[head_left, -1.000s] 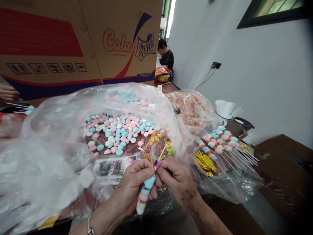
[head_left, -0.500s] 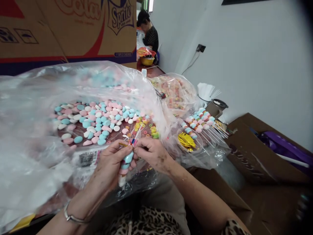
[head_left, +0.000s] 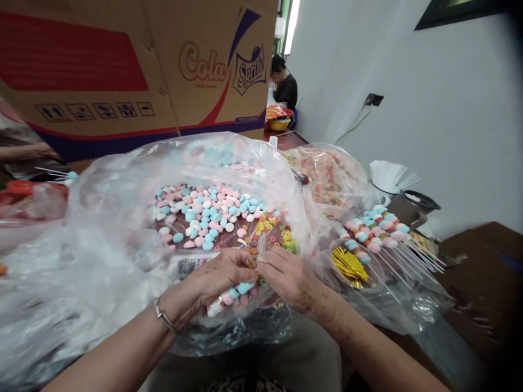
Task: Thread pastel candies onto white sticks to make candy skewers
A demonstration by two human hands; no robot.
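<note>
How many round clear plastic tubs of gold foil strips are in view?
1: a round clear plastic tub of gold foil strips, to the right of the right hand, beside the pink-and-blue candy skewers. Others may be hidden under the crumpled clear plastic bags.

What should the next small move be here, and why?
Probably the right hand should twist the gold strip tight while the left hand steadies the candy skewer: the left hand grips the skewer, both hands' fingertips meet near its upper end, and the strip shows there.
</note>
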